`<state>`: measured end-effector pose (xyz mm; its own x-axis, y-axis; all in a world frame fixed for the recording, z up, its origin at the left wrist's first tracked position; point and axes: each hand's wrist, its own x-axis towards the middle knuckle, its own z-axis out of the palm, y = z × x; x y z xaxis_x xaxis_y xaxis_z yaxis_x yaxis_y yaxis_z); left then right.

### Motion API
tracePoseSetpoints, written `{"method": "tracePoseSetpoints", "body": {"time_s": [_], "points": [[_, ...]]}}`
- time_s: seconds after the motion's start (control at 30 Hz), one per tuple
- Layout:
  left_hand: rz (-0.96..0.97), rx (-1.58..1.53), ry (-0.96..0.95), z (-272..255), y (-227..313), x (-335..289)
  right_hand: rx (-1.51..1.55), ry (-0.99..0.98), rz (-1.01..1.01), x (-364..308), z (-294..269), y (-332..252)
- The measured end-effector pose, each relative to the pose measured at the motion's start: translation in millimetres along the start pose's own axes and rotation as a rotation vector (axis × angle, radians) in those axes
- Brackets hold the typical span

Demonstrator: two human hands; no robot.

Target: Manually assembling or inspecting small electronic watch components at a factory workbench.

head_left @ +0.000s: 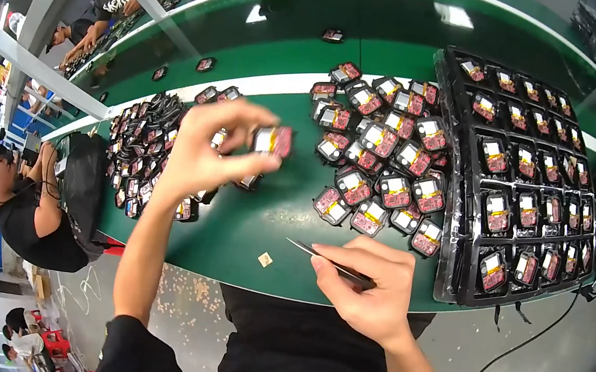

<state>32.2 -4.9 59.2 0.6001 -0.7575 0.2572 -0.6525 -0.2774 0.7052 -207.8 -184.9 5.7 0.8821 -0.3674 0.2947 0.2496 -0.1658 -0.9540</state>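
Fingers and thumb of the left hand, bent into a round arch, pinch a small boxy module, red and silvery and a bit blurred, just left of the frame's centre, the forearm rising steeply from lower left. Lower and right of centre, the right hand curls around slim, pointed tweezers aimed left over smooth, glossy green tabletop. Rounded-square modules heap loosely at upper right, beside a shiny black plastic tray moulded into pockets.

No text or sign can be read.
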Motion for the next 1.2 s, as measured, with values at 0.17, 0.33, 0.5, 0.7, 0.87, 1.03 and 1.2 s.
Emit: {"method": "tracePoseSetpoints", "body": {"time_s": [0.17,0.33,0.5,0.7,0.87,1.03,1.2], "points": [[0.2,0.074,-0.048,24.3,0.7,85.9,-0.03,-0.018,-0.01,0.6,0.0,-1.5],[0.315,0.037,-0.17,54.2,-5.4,110.0,-0.043,-0.007,0.0,2.7,3.0,-0.9],[0.29,-0.033,-0.206,68.3,-4.6,115.4,-0.06,0.012,0.002,1.0,-3.5,1.1],[0.249,0.255,0.051,43.5,-62.9,185.8,-0.043,-0.024,-0.04,2.5,3.0,-0.6],[0.231,0.392,-0.107,61.2,-107.5,241.8,-0.114,-0.033,-0.066,2.8,2.3,2.2],[0.253,0.413,-0.104,68.6,-100.3,242.6,-0.113,0.001,-0.022,-0.2,6.7,5.4],[0.199,0.46,-0.141,30.3,-109.7,217.9,-0.102,0.0,0.011,1.0,4.4,3.9]]}}
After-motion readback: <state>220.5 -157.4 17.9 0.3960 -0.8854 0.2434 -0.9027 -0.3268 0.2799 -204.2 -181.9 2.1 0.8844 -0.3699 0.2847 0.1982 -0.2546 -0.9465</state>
